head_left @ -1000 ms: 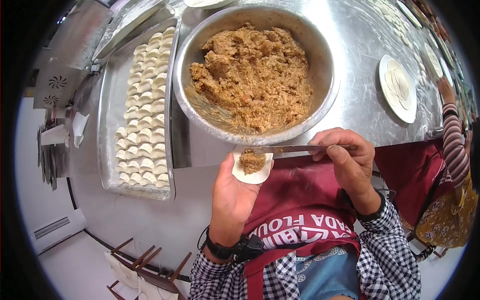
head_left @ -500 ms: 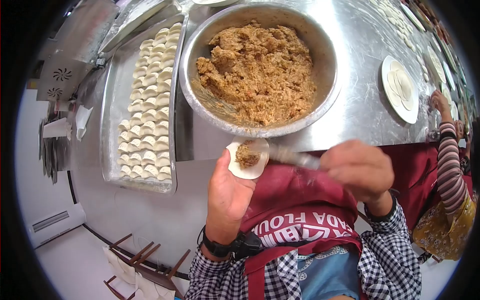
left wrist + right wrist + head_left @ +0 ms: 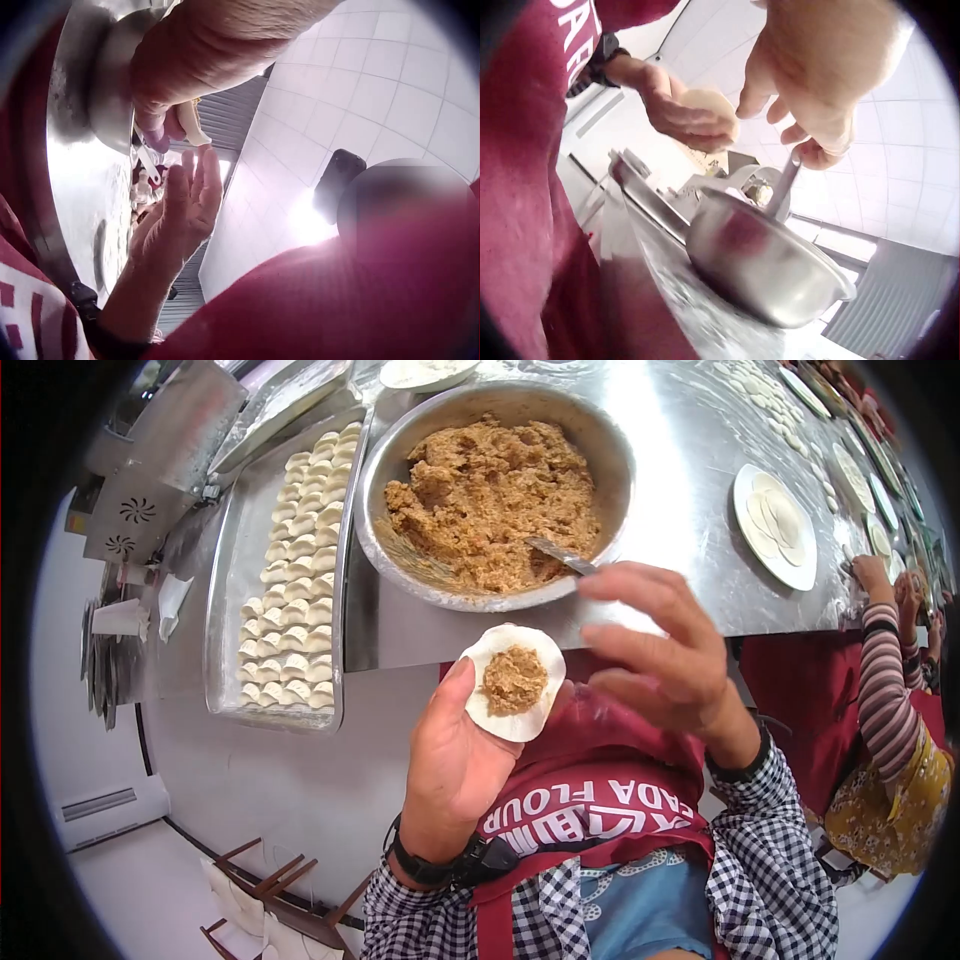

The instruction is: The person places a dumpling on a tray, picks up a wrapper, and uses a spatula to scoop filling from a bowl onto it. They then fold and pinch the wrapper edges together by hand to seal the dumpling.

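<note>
My left hand point(image 3: 448, 755) holds a round white dumpling wrapper point(image 3: 545, 710) in front of the bowl, its thumb at the near edge and fingers beneath. A mound of brown filling point(image 3: 514, 680) sits in the wrapper's middle. To the right, my right hand point(image 3: 665, 650) has its fingers spread and apart from the wrapper. A flat metal spreader point(image 3: 560, 554) leans in the large metal bowl point(image 3: 612, 510), blade in the filling mass point(image 3: 490, 490); its handle end lies right by the right fingertips. The right wrist view shows that handle point(image 3: 785, 184) rising past the bowl's rim.
Left of the bowl, a metal tray point(image 3: 232, 590) bears rows of folded dumplings point(image 3: 300, 570). A white plate point(image 3: 745, 510) with stacked wrappers point(image 3: 778, 520) is on the right of the steel table point(image 3: 690, 560). Another person's striped sleeve point(image 3: 885, 680) shows at far right.
The right hand pressed filling onto the wrapper with the spreader, then moved it to the bowl and let it go. The left hand keeps the wrapper, now tilted more toward the camera.
</note>
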The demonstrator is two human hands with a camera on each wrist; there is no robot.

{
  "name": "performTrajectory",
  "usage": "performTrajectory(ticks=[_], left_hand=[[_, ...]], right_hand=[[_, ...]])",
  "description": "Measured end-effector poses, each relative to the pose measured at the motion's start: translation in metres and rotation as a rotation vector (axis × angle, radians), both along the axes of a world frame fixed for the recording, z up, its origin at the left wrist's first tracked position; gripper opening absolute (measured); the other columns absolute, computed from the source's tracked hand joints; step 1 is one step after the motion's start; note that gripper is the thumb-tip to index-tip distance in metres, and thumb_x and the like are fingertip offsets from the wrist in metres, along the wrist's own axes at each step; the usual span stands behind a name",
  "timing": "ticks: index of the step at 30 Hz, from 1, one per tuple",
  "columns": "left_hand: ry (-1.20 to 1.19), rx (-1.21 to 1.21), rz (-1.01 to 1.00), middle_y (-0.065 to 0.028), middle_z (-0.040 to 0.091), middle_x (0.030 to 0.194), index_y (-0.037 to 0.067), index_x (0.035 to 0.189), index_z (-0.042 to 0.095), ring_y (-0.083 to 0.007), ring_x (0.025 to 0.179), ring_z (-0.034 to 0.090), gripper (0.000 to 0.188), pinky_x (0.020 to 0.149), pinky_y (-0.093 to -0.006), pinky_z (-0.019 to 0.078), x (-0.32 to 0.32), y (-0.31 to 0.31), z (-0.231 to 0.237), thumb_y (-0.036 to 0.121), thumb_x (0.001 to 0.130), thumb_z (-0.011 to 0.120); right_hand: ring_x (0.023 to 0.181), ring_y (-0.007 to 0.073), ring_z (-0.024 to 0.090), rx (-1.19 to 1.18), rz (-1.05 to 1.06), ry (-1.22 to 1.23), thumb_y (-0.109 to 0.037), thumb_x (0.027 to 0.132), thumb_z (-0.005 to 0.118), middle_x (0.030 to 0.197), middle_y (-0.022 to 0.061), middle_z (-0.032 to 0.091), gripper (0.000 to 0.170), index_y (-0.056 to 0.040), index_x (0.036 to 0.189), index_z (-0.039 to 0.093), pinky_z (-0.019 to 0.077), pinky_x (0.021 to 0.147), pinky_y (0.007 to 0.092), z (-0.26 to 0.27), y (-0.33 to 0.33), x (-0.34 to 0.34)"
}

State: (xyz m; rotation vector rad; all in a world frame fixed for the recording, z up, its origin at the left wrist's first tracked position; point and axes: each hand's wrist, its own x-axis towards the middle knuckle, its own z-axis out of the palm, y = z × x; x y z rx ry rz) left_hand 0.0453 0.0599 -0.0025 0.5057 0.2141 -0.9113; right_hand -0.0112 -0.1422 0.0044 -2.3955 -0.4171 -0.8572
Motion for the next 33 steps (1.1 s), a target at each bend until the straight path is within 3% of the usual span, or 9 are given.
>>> performTrajectory(ticks=[3,11,13,16,21,23,25,27,33], left_hand=[[-0.034,-0.017,-0.026,-0.0135,0.048,0.126,0.001,0.129,0.037,-0.0267,0.118,0.046,0.04,0.102,-0.0448,0.035,-0.006,-0.01,0.004,0.025,0.096,0.035],[-0.149,0.057,-0.113,-0.0133,0.047,0.126,-0.001,0.13,0.035,-0.021,0.116,0.047,0.044,0.099,-0.0359,0.0378,-0.029,-0.016,0.011,0.017,0.092,0.044],[-0.56,0.196,-0.264,-0.0105,0.048,0.124,-0.002,0.13,0.035,-0.0169,0.111,0.049,0.053,0.095,-0.0305,0.0408,-0.038,-0.017,0.016,0.011,0.084,0.057],[-0.872,0.44,-0.281,-0.0078,0.047,0.123,-0.002,0.13,0.035,-0.0144,0.109,0.049,0.063,0.091,-0.0272,0.0422,-0.052,-0.018,0.028,0.006,0.076,0.065],[-1.161,0.679,-0.296,-0.0092,0.057,0.111,-0.002,0.124,0.045,-0.0146,0.099,0.056,0.052,0.084,-0.0263,0.0459,-0.056,-0.017,0.035,0.005,0.077,0.064],[-1.277,0.686,-0.175,-0.0097,0.059,0.105,-0.004,0.12,0.05,-0.0157,0.092,0.059,0.042,0.081,-0.027,0.0486,-0.057,-0.016,0.031,0.005,0.081,0.061],[-1.24,0.629,-0.133,-0.01,0.059,0.106,-0.004,0.119,0.05,-0.0165,0.092,0.059,0.039,0.08,-0.0276,0.0496,-0.058,-0.015,0.035,0.005,0.083,0.06],[-1.205,0.573,-0.087,-0.0102,0.059,0.108,-0.005,0.118,0.05,-0.0173,0.092,0.059,0.036,0.08,-0.0282,0.0505,-0.055,-0.014,0.038,0.005,0.085,0.059],[-1.008,0.334,-0.002,-0.0118,0.058,0.111,-0.005,0.118,0.05,-0.0191,0.095,0.059,0.036,0.079,-0.0293,0.0522,-0.06,-0.018,0.042,0.01,0.086,0.06]], right_hand=[[0.097,0.0316,0.057,0.308,0.177,-0.054,-0.005,0.062,0.072,0.11,0.018,0.057,0.032,-0.0037,0.093,0.061,0.0463,0.082,0.0365,-0.009,0.014,-0.006],[0.095,0.0273,0.057,0.394,0.183,-0.081,-0.004,0.062,0.073,0.11,0.015,0.058,0.02,-0.0049,0.078,0.06,0.0466,0.08,0.0334,-0.01,0.017,-0.023],[0.095,0.027,0.057,0.417,0.195,-0.069,-0.004,0.063,0.072,0.11,0.0147,0.058,0.019,-0.0049,0.077,0.06,0.0465,0.079,0.0335,-0.008,0.017,-0.028],[0.096,0.0271,0.057,0.45,0.212,-0.096,-0.004,0.064,0.071,0.11,0.0151,0.057,0.017,-0.0044,0.075,0.058,0.0462,0.079,0.034,-0.005,0.018,-0.031],[0.093,0.0277,0.057,0.419,0.244,-0.163,-0.003,0.063,0.071,0.111,0.0162,0.057,0.018,-0.004,0.074,0.056,0.0462,0.078,0.0351,0.005,0.023,-0.036],[0.093,0.0272,0.058,0.404,0.235,-0.19,-0.003,0.064,0.071,0.11,0.0164,0.057,0.018,-0.0035,0.075,0.057,0.0466,0.078,0.0344,0.009,0.023,-0.037],[0.092,0.0268,0.059,0.387,0.222,-0.221,-0.003,0.066,0.071,0.109,0.0166,0.058,0.017,-0.003,0.076,0.058,0.0469,0.077,0.0337,0.011,0.023,-0.039],[0.091,0.0248,0.06,0.732,0.167,-0.215,-0.002,0.07,0.07,0.107,0.0167,0.059,0.014,-0.0016,0.08,0.06,0.0482,0.076,0.0311,0.008,0.028,-0.041],[0.093,0.0214,0.06,0.787,0.183,-0.179,0.0,0.072,0.068,0.107,0.0166,0.058,0.022,0.0009,0.093,0.061,0.0498,0.075,0.0279,-0.002,0.035,-0.053]])
